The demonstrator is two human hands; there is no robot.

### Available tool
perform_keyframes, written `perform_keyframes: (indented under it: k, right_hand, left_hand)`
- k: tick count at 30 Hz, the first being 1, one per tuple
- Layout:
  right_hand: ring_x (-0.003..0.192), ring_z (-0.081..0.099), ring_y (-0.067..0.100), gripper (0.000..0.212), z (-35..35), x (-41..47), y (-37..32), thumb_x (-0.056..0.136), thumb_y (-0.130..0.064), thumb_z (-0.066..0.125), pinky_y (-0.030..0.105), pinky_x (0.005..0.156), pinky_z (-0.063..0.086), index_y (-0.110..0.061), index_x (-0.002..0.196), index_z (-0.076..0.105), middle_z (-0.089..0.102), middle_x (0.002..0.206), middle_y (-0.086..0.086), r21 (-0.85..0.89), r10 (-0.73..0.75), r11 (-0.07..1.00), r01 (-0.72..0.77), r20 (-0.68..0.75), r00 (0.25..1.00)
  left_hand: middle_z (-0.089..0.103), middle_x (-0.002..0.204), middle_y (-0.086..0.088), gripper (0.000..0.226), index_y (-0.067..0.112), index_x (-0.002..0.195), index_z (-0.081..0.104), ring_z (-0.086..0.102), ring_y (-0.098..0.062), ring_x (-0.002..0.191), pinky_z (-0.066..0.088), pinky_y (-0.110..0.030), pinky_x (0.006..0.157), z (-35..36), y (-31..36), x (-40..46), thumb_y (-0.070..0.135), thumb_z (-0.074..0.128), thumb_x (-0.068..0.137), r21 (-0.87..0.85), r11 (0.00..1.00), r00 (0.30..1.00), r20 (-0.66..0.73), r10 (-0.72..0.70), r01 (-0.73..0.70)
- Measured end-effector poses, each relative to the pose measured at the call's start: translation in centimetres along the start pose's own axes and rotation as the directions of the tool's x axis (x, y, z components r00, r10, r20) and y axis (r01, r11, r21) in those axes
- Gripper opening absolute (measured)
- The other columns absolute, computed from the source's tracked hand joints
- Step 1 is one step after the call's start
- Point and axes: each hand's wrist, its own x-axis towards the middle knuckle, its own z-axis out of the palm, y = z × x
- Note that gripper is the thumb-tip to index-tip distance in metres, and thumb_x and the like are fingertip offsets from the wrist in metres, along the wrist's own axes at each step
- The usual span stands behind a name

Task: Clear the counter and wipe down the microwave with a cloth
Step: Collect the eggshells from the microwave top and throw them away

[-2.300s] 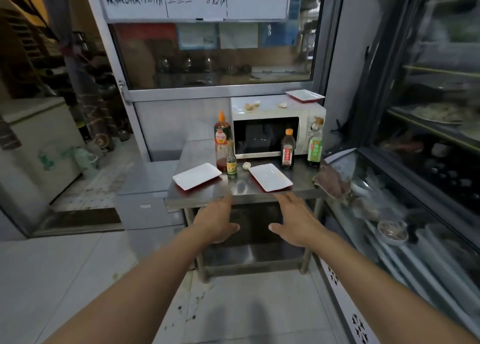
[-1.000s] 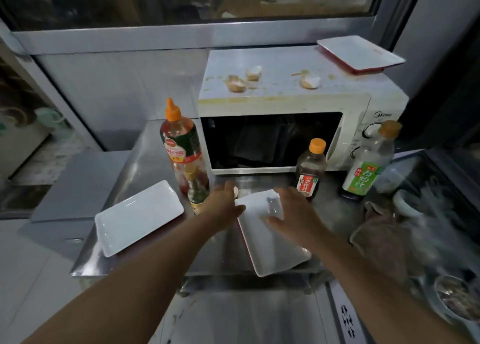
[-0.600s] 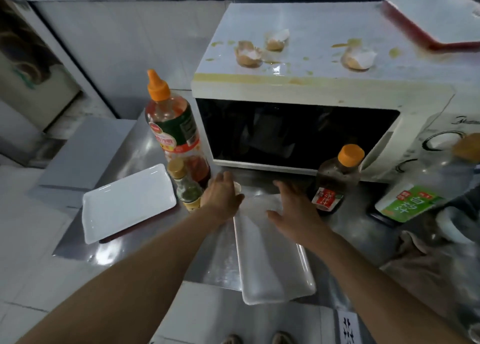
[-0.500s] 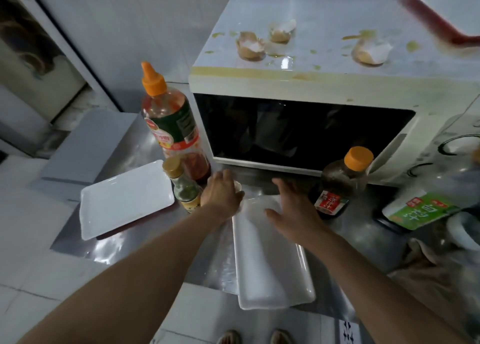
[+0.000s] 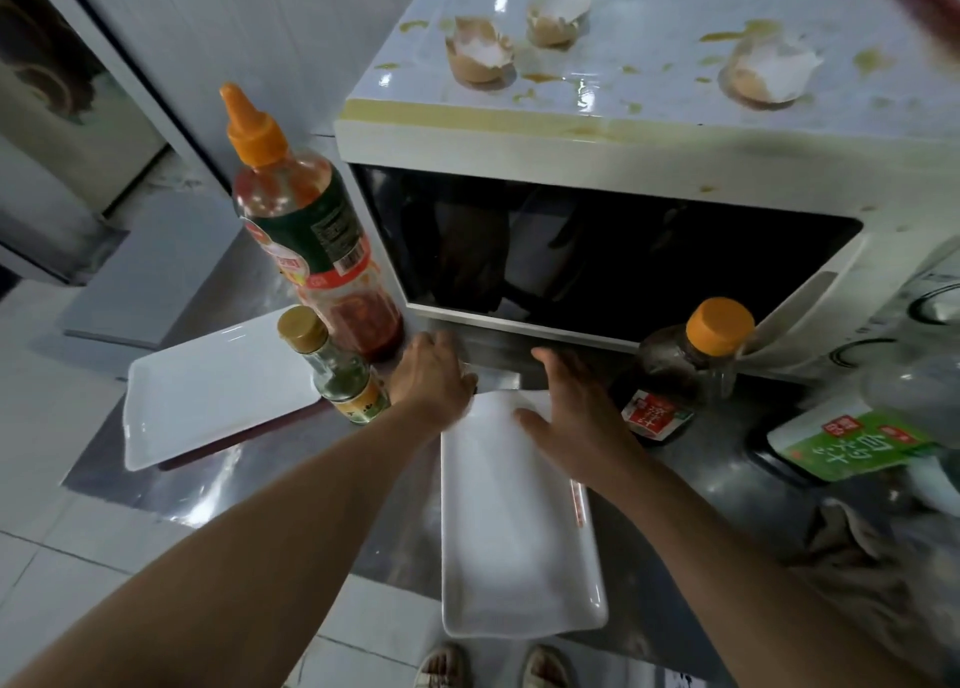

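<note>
A white microwave [image 5: 623, 141] stands at the back of the steel counter [image 5: 249, 484]. Broken eggshells [image 5: 478, 55] and yolk smears lie on its top. A long white plate [image 5: 514, 521] lies in front of it and overhangs the counter's near edge. My right hand [image 5: 571, 412] rests on the plate's far end with its fingers straight. My left hand [image 5: 431, 375] is curled over a small pale piece at the plate's far left corner; the piece is almost hidden. A brownish cloth [image 5: 857, 547] lies crumpled at the right.
A tall red sauce bottle [image 5: 311, 240] and a small gold-capped bottle [image 5: 343, 375] stand just left of my left hand. A second white plate [image 5: 218, 391] lies further left. A dark bottle [image 5: 691, 370] and a green-labelled bottle [image 5: 872, 438] stand right.
I have stepped up to the counter and leaned in. Both hands reached from the near edge to the plate's far end, and the left hand closed over the small pale piece.
</note>
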Motion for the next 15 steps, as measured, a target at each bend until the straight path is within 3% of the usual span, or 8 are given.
perform_keyframes:
  k: [6, 15]
  right_hand:
    - [0.142, 0.023, 0.023, 0.070, -0.3, -0.4, -0.4, 0.091, -0.030, 0.057, 0.037, 0.115, 0.026, -0.014, 0.148, 0.020, 0.026, 0.153, 0.008, -0.017, -0.003, 1.000, 0.003, -0.014, 1.000]
    - [0.139, 0.028, 0.024, 0.069, -2.8, -2.4, -3.9, 0.089, -0.028, 0.060, 0.036, 0.113, 0.028, -0.014, 0.146, 0.024, 0.030, 0.150, 0.009, -0.046, -0.028, 0.999, 0.023, -0.104, 0.994]
  left_hand:
    - [0.056, 0.115, -0.012, 0.033, 0.012, 0.114, 0.050, 0.055, -0.031, 0.106, 0.047, -0.037, 0.078, -1.3, 0.0, -0.4, 0.027, 0.057, 0.086, -0.056, 0.996, 0.996, -0.065, 0.062, -0.066]
    - [0.065, 0.103, -0.012, 0.030, 0.012, 0.106, 0.057, 0.064, -0.030, 0.094, 0.054, -0.036, 0.075, -6.8, 0.8, -3.4, 0.026, 0.065, 0.081, -0.065, 0.980, 0.973, -0.146, 0.179, -0.190]
